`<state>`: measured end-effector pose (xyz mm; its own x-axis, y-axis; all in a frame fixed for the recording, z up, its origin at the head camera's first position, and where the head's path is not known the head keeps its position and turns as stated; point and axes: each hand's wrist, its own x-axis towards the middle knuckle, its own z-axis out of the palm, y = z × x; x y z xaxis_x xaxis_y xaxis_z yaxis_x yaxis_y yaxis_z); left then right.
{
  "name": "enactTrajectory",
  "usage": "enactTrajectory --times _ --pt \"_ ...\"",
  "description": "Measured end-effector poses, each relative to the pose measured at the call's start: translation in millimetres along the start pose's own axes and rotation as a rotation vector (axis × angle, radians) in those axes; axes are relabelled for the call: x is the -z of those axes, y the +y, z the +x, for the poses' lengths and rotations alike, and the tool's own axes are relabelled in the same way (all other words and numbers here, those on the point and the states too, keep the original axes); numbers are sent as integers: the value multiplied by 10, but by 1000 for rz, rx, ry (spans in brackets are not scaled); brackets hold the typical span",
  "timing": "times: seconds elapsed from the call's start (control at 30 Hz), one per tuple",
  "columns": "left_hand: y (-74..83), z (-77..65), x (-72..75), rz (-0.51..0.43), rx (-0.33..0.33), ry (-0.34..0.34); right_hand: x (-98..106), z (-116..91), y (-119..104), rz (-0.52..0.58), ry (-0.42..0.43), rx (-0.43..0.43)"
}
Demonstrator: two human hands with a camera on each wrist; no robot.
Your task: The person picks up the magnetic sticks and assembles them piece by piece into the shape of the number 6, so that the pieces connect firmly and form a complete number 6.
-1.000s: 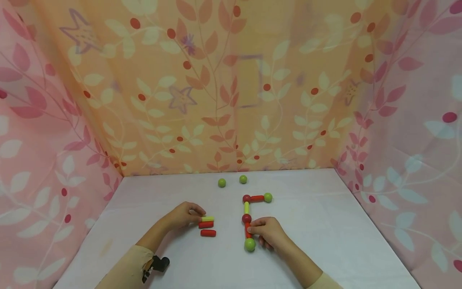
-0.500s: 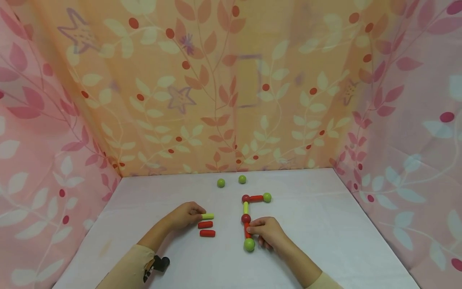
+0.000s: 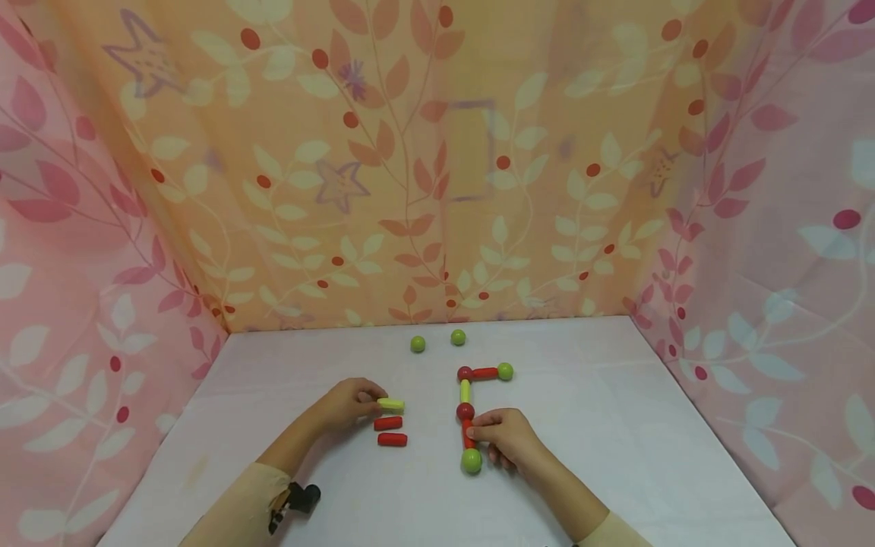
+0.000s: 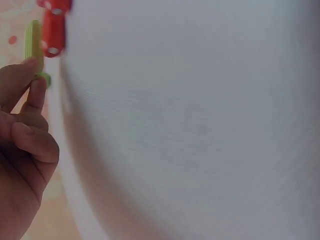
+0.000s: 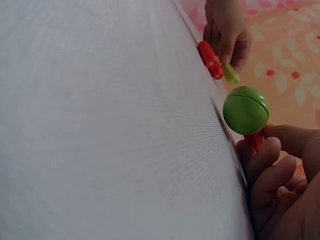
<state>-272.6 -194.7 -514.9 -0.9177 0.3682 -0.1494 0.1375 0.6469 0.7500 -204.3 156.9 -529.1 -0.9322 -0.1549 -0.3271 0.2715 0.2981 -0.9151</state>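
The left hand point(image 3: 352, 403) had its grip narrowed to a pinch, thumb and fingertip holding one end of a pale yellow-green ribbed stick point(image 3: 392, 404). The stick's free end pointed toward the middle of the white cloth-like surface point(image 3: 581, 380). Just on its near side lay a short red rod point(image 3: 388, 423), and nearer again a second short red rod point(image 3: 393, 439).

The right hand point(image 3: 509, 439) also kept a narrow grip, thumb and fingers pinching a red connecting rod point(image 3: 468, 433) within a joined chain. That rod ran between a glossy green ball point(image 3: 472, 460) at the near end and a glossy dark red ball point(image 3: 465, 411). From there a yellow stick point(image 3: 465, 392) led to a farther dark red ball point(image 3: 465, 374), where a red side rod point(image 3: 486, 374) turned off rightward to another green ball point(image 3: 505, 371). Beyond the chain, a loose green ball point(image 3: 418, 344) and its loose green twin point(image 3: 458, 337) lay near each other, before a leaf-patterned orange cloth point(image 3: 547, 175).
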Motion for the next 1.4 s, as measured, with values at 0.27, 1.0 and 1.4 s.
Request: enactTrajectory --times 0.27,1.0,1.4 --pt "276 -210 -24 -19 -6 13 7 2 -24 -4 12 -9" --pt "701 -646 -893 -159 -41 -199 -16 19 -41 6 2 -23" --pt "873 -659 -1131 -108 -4 -190 -58 26 -53 14 9 -25"
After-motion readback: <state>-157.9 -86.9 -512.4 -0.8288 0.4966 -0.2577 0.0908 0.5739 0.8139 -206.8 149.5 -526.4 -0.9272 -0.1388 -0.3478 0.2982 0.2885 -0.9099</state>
